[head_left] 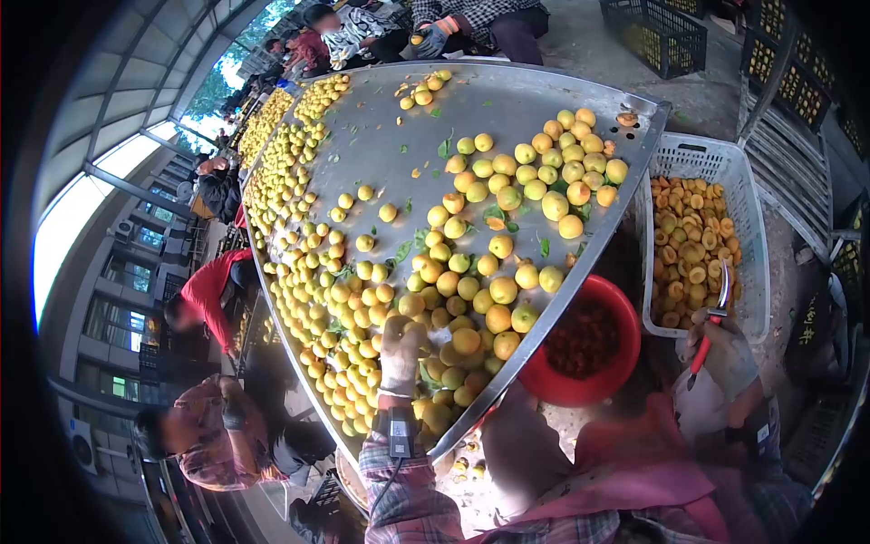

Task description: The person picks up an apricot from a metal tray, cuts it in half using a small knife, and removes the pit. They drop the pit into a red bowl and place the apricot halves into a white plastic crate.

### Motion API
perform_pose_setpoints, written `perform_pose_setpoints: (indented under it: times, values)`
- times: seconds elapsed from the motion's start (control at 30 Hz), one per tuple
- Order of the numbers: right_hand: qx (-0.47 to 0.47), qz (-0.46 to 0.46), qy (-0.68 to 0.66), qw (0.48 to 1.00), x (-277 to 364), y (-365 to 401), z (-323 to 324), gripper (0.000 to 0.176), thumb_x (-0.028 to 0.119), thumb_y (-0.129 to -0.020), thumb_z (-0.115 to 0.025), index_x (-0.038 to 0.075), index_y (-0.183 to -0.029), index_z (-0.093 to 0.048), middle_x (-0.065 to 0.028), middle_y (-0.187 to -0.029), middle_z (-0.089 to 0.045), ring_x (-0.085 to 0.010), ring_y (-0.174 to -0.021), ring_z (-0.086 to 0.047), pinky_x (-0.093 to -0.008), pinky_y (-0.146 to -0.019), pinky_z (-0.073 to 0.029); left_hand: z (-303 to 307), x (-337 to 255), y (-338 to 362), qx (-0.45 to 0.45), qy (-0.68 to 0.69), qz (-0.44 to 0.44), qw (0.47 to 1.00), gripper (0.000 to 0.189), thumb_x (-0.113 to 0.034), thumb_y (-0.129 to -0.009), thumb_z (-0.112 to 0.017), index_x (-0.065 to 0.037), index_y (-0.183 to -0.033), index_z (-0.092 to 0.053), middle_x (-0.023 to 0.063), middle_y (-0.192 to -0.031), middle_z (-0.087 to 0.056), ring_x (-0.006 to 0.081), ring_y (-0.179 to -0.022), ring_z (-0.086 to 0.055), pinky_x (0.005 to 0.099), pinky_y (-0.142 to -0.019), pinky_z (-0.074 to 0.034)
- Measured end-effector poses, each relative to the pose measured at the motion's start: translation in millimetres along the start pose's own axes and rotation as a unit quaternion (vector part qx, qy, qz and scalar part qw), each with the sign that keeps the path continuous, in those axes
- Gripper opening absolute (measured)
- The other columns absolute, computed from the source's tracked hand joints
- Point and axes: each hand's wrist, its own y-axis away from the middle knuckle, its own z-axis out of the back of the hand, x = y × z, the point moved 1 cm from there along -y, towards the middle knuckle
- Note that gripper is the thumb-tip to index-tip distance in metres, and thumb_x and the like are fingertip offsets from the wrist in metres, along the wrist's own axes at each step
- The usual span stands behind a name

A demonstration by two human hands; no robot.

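Note:
Many yellow-orange fruits (501, 290) lie on a large metal table (362, 136). My left hand (400, 354), in a pale glove, reaches in among the fruits at the near edge; its fingertips are blurred against them, so what they hold is unclear. At the right, my right hand (722, 349), gloved, is closed around a red-handled tool (700, 355) with a curved metal end pointing up. That hand is beside the near edge of a white crate (758, 263) of cut fruit halves (693, 240).
A red bowl (632, 349) with dark red-brown pieces stands below the table's right edge. Black crates (654, 41) are at the top right. Several people sit along the table's far side; a person in red (213, 295) and another in a patterned top (204, 435) are at the left.

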Motion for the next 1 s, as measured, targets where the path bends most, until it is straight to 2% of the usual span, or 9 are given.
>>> perform_pose_setpoints:
  times: [0.23,0.27,0.43,0.5,0.57,0.63,0.7,0.77,1.0]
  values:
    - [-0.024,-0.010,0.021,0.999,-1,0,-1,0.021,0.011,-0.096,-0.051,0.002,-0.112,-0.060,-0.0107,-0.084,-0.063,-0.0227,-0.075,-0.063,-0.0362,-0.068,-0.055,-44,34,-69,-0.012,-0.189,-0.158,0.969,0.021,-0.013,-0.080,-0.063,-0.001,-0.098,-0.063,0.0046,-0.083,-0.062,0.0128,-0.070,-0.058,0.0267,-0.064,-0.048]
    - [-0.025,-0.014,0.021,0.999,-1,-1,-1,0.021,0.011,-0.096,-0.050,0.002,-0.112,-0.060,-0.0108,-0.084,-0.062,-0.0228,-0.075,-0.063,-0.0358,-0.068,-0.054,-55,-13,-52,0.012,-0.287,-0.083,0.954,0.032,-0.027,-0.079,-0.066,-0.005,-0.102,-0.065,0.0186,-0.100,-0.065,0.0351,-0.096,-0.062,0.0417,-0.082,-0.049]
    - [-0.049,-0.021,0.037,0.998,2,0,-4,0.021,0.013,-0.097,-0.049,0.003,-0.112,-0.059,-0.0109,-0.084,-0.062,-0.0229,-0.074,-0.063,-0.0348,-0.068,-0.054,-61,-2,-66,-0.034,-0.467,-0.181,0.865,0.043,-0.027,-0.079,-0.074,-0.001,-0.110,-0.058,0.0091,-0.088,-0.065,0.0177,-0.077,-0.062,0.0320,-0.069,-0.050]
    - [-0.060,-0.022,0.051,0.997,3,1,-3,0.021,0.013,-0.097,-0.049,0.003,-0.112,-0.059,-0.0110,-0.084,-0.062,-0.0229,-0.074,-0.063,-0.0347,-0.068,-0.054,-49,16,-77,0.039,-0.220,-0.128,0.966,0.043,-0.035,-0.081,-0.070,-0.004,-0.110,-0.060,0.0159,-0.094,-0.067,0.0282,-0.088,-0.066,0.0375,-0.072,-0.052]
    - [-0.069,-0.027,0.042,0.996,5,-1,-2,0.020,0.013,-0.097,-0.048,0.004,-0.111,-0.060,-0.0113,-0.083,-0.062,-0.0232,-0.073,-0.063,-0.0347,-0.067,-0.053,-38,-20,-61,0.060,0.065,0.076,0.993,0.038,-0.024,-0.082,-0.074,-0.004,-0.111,-0.060,0.0051,-0.095,-0.066,0.0150,-0.088,-0.063,0.0288,-0.072,-0.053]
    - [-0.066,-0.036,0.035,0.997,6,-2,0,0.020,0.013,-0.097,-0.048,0.004,-0.111,-0.060,-0.0114,-0.083,-0.062,-0.0236,-0.072,-0.062,-0.0350,-0.067,-0.053,-22,0,-60,0.121,0.110,-0.015,0.986,0.030,-0.027,-0.093,-0.062,-0.002,-0.108,-0.058,0.0058,-0.101,-0.063,0.0150,-0.089,-0.061,0.0246,-0.074,-0.049]
    - [-0.058,-0.044,0.031,0.997,5,-3,3,0.020,0.012,-0.097,-0.048,0.004,-0.112,-0.059,-0.0115,-0.083,-0.061,-0.0239,-0.072,-0.062,-0.0353,-0.067,-0.054,-18,-11,-48,0.110,-0.359,-0.246,0.893,0.035,-0.023,-0.091,-0.063,-0.001,-0.117,-0.055,0.0099,-0.114,-0.062,0.0220,-0.109,-0.059,0.0296,-0.084,-0.051]
    - [-0.034,-0.024,0.012,0.999,3,-5,4,0.021,0.012,-0.097,-0.048,0.004,-0.113,-0.059,-0.0117,-0.083,-0.062,-0.0245,-0.072,-0.062,-0.0360,-0.067,-0.053,-22,10,-39,0.136,0.338,-0.022,0.931,0.047,-0.011,-0.082,-0.073,-0.003,-0.124,-0.055,0.0065,-0.106,-0.066,0.0210,-0.098,-0.064,0.0333,-0.084,-0.052]
    - [-0.038,-0.012,0.003,0.999,2,-2,-9,0.020,0.010,-0.097,-0.049,0.002,-0.112,-0.060,-0.0111,-0.083,-0.061,-0.0233,-0.075,-0.062,-0.0361,-0.068,-0.053,-26,-13,7,0.102,0.326,0.024,0.940,0.045,-0.009,-0.087,-0.067,-0.003,-0.129,-0.053,0.0091,-0.110,-0.063,0.0184,-0.096,-0.063,0.0315,-0.080,-0.054]
